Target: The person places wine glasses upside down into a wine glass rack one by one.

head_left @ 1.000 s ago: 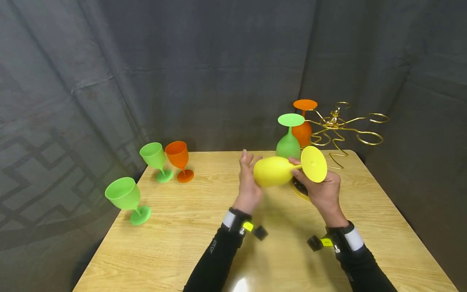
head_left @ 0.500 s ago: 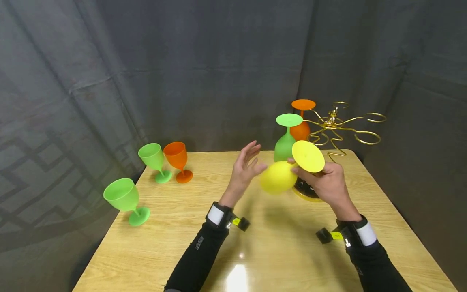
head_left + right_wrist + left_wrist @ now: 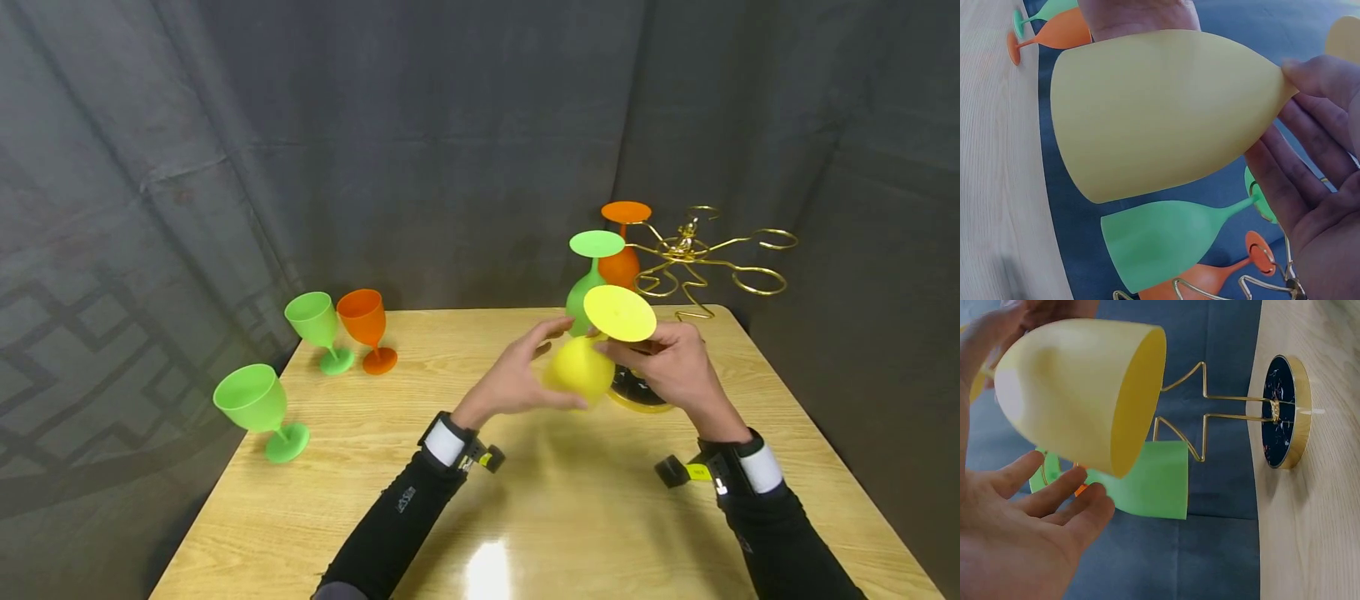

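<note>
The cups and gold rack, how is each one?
Yellow cup: upside down, tilted, held by right hand
Hanging green cup: upside down
Hanging orange cup: upside down
Near green cup: upright
Far green cup: upright
Standing orange cup: upright
Gold rack: standing, holding two cups

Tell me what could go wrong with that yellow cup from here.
The yellow cup might slip, since the right hand pinches it only near its stem.
It could bump the hanging green cup, which shows just behind it.
With that and the hanging orange cup on one side, the rack might tip if knocked.
</note>
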The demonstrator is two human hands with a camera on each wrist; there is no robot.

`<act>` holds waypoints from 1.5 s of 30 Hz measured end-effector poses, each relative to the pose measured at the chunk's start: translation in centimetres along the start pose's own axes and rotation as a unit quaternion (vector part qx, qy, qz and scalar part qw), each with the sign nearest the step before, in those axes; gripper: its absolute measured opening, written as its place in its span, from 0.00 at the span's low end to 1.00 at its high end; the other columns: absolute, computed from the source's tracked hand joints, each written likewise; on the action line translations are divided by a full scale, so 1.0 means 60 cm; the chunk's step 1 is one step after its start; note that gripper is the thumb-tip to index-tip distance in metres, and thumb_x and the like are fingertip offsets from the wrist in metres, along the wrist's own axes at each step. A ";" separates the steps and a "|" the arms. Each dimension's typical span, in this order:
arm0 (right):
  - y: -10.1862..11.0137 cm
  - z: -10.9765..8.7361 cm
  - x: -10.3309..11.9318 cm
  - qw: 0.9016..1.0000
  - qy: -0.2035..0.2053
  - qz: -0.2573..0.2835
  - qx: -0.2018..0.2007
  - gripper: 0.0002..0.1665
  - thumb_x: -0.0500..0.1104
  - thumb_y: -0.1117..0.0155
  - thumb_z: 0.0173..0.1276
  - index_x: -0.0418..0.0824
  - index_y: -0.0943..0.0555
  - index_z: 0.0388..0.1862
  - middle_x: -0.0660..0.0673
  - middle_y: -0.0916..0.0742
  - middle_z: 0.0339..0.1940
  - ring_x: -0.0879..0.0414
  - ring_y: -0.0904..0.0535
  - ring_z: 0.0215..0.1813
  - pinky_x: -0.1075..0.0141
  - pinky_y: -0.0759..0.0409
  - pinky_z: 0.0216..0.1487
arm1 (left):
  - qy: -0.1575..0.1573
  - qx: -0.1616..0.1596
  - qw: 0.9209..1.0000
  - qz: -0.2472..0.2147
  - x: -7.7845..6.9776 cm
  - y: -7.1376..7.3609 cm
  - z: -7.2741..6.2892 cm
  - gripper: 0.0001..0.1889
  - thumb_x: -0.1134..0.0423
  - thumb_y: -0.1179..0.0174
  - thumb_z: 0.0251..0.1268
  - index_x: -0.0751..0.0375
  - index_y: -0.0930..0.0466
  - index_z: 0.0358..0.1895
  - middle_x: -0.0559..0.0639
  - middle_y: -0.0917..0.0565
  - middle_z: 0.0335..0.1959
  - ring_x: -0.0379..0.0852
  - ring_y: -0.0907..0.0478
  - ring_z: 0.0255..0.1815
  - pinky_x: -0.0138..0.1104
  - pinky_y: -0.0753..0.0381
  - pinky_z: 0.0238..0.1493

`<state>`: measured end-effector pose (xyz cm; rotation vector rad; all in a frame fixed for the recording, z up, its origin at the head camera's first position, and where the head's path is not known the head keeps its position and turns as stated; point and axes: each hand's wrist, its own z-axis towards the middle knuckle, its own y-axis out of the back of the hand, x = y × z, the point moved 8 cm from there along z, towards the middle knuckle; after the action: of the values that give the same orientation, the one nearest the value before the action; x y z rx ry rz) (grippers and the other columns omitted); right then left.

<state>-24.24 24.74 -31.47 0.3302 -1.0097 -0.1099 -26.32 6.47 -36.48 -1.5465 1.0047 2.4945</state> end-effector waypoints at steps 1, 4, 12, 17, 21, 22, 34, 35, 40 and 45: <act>0.000 0.001 0.001 1.000 0.002 -0.006 0.001 0.19 0.33 0.24 0.63 0.32 0.12 0.54 0.62 0.08 0.46 0.70 0.14 0.54 0.76 0.16 0.54 | 0.000 0.003 1.000 0.001 -0.001 -0.003 0.000 0.57 0.54 0.16 0.46 0.49 0.41 0.81 0.46 0.34 0.80 0.49 0.34 0.78 0.44 0.31 0.79; 0.000 0.004 0.003 1.000 0.005 -0.026 0.004 0.19 0.34 0.23 0.63 0.33 0.12 0.53 0.65 0.09 0.46 0.72 0.15 0.54 0.77 0.16 0.53 | 0.002 0.008 1.000 -0.002 -0.001 -0.010 0.000 0.55 0.54 0.15 0.45 0.46 0.38 0.79 0.43 0.31 0.78 0.46 0.31 0.75 0.43 0.27 0.76; -0.001 0.010 0.005 1.000 0.012 -0.022 0.016 0.19 0.33 0.24 0.63 0.34 0.12 0.54 0.60 0.08 0.47 0.70 0.14 0.54 0.76 0.16 0.54 | -0.003 0.000 1.000 -0.004 0.006 -0.017 0.003 0.47 0.62 0.18 0.49 0.46 0.31 0.75 0.43 0.24 0.71 0.42 0.25 0.69 0.40 0.23 0.72; -0.007 0.010 0.002 1.000 0.004 -0.018 0.022 0.20 0.33 0.25 0.65 0.35 0.13 0.56 0.57 0.08 0.50 0.69 0.14 0.54 0.75 0.16 0.55 | -0.008 -0.012 1.000 -0.009 0.010 -0.018 0.003 0.45 0.62 0.18 0.49 0.49 0.29 0.73 0.44 0.22 0.70 0.42 0.23 0.66 0.34 0.21 0.68; -0.009 0.005 -0.002 0.999 -0.013 -0.041 0.023 0.23 0.37 0.26 0.67 0.39 0.15 0.61 0.51 0.10 0.56 0.68 0.15 0.55 0.76 0.18 0.57 | -0.007 -0.025 0.999 -0.022 0.013 -0.018 0.004 0.44 0.61 0.18 0.50 0.49 0.29 0.73 0.45 0.22 0.69 0.41 0.23 0.66 0.35 0.20 0.67; -0.009 0.003 -0.003 0.999 -0.015 -0.046 0.024 0.24 0.38 0.26 0.68 0.41 0.15 0.63 0.50 0.10 0.58 0.68 0.16 0.56 0.77 0.19 0.58 | -0.006 -0.029 0.999 -0.026 0.013 -0.017 0.005 0.44 0.61 0.18 0.50 0.49 0.29 0.73 0.45 0.22 0.69 0.41 0.23 0.66 0.35 0.20 0.67; -0.014 -0.024 -0.025 1.000 -0.010 0.006 0.027 0.50 0.31 0.24 0.63 0.48 0.35 0.81 0.37 0.28 0.79 0.62 0.26 0.72 0.77 0.26 0.69 | 0.001 -0.069 0.993 -0.094 0.015 -0.009 0.019 0.44 0.61 0.21 0.54 0.44 0.31 0.76 0.46 0.20 0.68 0.45 0.23 0.67 0.39 0.19 0.66; -0.014 -0.025 -0.028 1.000 -0.012 0.008 0.024 0.51 0.31 0.24 0.62 0.48 0.35 0.81 0.37 0.29 0.79 0.63 0.26 0.72 0.76 0.25 0.69 | 0.000 -0.071 0.993 -0.096 0.014 -0.008 0.020 0.43 0.61 0.21 0.55 0.44 0.31 0.76 0.46 0.21 0.68 0.46 0.24 0.68 0.39 0.19 0.66; -0.015 -0.029 -0.045 0.999 -0.034 -0.001 0.012 0.53 0.34 0.23 0.63 0.49 0.38 0.83 0.39 0.30 0.81 0.66 0.26 0.70 0.77 0.24 0.67 | -0.005 -0.074 0.992 -0.098 0.013 -0.006 0.027 0.43 0.64 0.22 0.55 0.49 0.32 0.76 0.50 0.22 0.69 0.47 0.24 0.69 0.37 0.19 0.65; -0.017 -0.030 -0.061 0.998 -0.057 -0.014 -0.002 0.52 0.38 0.23 0.65 0.53 0.38 0.83 0.43 0.29 0.80 0.62 0.25 0.69 0.81 0.26 0.66 | -0.007 -0.075 0.992 -0.100 0.012 -0.007 0.034 0.42 0.63 0.23 0.57 0.49 0.31 0.76 0.49 0.22 0.70 0.46 0.24 0.68 0.36 0.18 0.65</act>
<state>-24.62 25.05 -35.67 0.3384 -1.1174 -0.1572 -28.11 7.69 -36.69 -1.5784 0.6362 2.4843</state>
